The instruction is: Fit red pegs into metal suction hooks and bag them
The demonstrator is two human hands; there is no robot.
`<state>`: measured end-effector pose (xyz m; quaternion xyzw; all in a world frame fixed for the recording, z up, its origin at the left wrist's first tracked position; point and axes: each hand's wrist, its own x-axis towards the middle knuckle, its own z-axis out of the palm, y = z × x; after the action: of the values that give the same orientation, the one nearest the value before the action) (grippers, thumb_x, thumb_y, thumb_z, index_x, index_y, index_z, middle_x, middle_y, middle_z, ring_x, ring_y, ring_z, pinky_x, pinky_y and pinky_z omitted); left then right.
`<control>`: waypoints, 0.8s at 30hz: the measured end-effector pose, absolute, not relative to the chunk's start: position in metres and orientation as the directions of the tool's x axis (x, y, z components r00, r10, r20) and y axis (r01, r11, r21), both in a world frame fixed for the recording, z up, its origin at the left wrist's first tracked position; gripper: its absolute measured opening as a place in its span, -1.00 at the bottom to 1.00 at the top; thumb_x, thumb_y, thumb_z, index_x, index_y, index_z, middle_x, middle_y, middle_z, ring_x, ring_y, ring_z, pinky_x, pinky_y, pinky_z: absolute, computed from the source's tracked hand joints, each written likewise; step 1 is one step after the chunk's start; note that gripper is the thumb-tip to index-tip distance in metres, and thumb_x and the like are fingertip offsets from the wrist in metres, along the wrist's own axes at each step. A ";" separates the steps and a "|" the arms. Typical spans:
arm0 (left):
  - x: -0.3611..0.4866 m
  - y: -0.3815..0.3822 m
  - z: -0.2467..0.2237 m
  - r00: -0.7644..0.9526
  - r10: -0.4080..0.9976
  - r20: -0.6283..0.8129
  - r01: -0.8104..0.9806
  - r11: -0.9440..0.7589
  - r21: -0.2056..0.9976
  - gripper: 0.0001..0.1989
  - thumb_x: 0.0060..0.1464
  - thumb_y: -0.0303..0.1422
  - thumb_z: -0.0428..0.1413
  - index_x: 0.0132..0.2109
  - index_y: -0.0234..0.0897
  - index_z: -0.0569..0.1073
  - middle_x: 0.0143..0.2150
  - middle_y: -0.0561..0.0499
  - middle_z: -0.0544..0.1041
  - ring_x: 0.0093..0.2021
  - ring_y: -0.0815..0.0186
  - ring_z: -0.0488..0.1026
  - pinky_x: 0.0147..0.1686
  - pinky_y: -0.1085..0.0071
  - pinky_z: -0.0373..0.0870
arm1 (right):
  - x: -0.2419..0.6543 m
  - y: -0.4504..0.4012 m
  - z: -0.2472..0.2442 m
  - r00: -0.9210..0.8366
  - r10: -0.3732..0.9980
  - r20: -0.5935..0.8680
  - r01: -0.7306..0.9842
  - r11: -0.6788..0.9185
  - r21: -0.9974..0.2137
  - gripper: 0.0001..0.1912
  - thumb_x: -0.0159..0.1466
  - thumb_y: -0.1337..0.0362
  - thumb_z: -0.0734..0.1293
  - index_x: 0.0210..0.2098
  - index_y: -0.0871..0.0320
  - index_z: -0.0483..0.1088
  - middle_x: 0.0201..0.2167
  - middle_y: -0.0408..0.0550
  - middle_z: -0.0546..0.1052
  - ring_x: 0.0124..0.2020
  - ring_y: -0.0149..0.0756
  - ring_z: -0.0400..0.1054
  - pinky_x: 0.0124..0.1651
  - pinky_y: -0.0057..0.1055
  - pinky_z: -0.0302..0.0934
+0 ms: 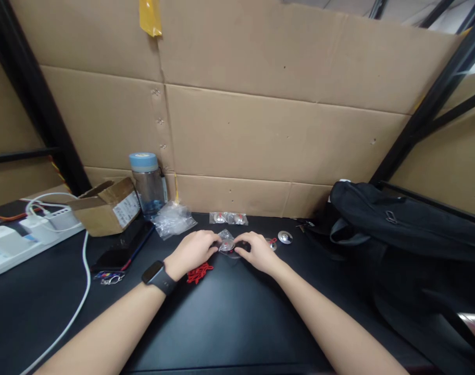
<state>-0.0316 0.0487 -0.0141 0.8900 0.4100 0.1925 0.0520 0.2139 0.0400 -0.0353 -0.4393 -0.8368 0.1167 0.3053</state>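
My left hand [194, 251] and my right hand [256, 251] meet over the black tabletop [229, 317], both pinching a small clear plastic bag [226, 242] with a round silver and red piece inside. A black smartwatch [158, 277] is on my left wrist. Red cord pieces [199, 272] lie just under my left hand. A loose silver disc [285, 237] rests to the right of my right hand, with another small red and silver piece [273, 243] beside it. A sealed clear packet with similar discs [228, 218] lies behind my hands.
A blue-capped clear bottle [147, 183] and an open cardboard box [107, 206] stand at the back left. Crumpled clear bags [173, 220] lie beside them. A black phone [120, 251], keys [110, 277], a white power strip [34, 229] and cable [79, 302] occupy the left. A black backpack [401, 229] fills the right. Cardboard [276, 130] walls the back.
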 end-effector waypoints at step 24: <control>-0.016 0.041 -0.013 0.755 0.545 0.365 0.478 -0.838 0.263 -0.70 0.15 -0.33 0.22 0.04 -0.02 0.50 0.05 0.02 0.44 0.09 0.20 0.38 0.08 0.27 0.21 | 0.201 0.048 -0.042 -0.198 0.879 0.434 0.694 0.438 -0.571 -0.78 0.07 0.39 0.48 -0.35 0.10 0.37 -0.48 -0.25 0.41 -0.44 -0.41 0.29 -0.35 -0.52 0.11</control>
<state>-0.0163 0.0406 -0.0134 0.9335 0.2741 0.2181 0.0770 0.2009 0.0477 -0.0422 -0.5151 -0.7635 0.1255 0.3686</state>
